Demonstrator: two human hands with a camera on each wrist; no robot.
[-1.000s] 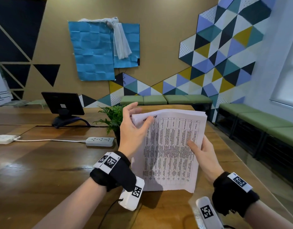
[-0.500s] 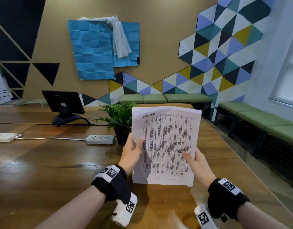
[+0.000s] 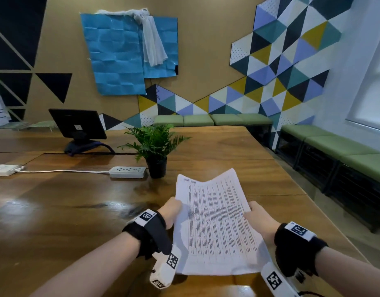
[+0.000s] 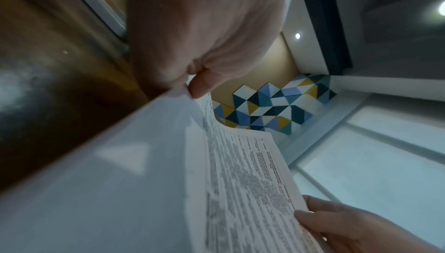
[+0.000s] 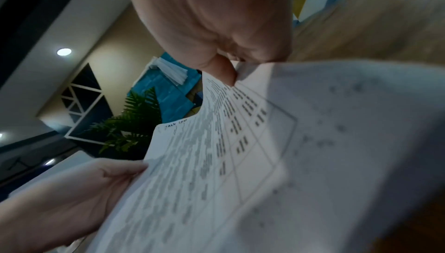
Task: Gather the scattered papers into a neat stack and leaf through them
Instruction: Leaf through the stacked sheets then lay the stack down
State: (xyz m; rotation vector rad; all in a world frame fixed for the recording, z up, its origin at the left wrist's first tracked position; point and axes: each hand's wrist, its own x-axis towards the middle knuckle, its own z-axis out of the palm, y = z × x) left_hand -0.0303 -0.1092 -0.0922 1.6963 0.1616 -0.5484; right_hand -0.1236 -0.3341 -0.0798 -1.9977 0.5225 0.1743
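Note:
A stack of white papers [image 3: 214,224] printed with tables is held low over the wooden table [image 3: 56,211], tilted back so its top sheet faces up. My left hand [image 3: 171,212] grips the stack's left edge, thumb on top. My right hand [image 3: 257,217] grips the right edge. In the left wrist view the left hand [image 4: 199,84] pinches the papers [image 4: 240,181] at their edge. In the right wrist view the right hand [image 5: 228,72] pinches the papers [image 5: 216,152] the same way, with its thumb on the printed side.
A small potted fern [image 3: 156,146] stands just beyond the papers. A power strip [image 3: 128,172] with its cable lies left of it, and a dark tablet on a stand [image 3: 77,127] sits further back. The table's right edge drops to the floor beside green benches [image 3: 345,159].
The papers have come down from upright in front of me to a low, flatter tilt near the table. My left hand slid from the top corner to the left edge.

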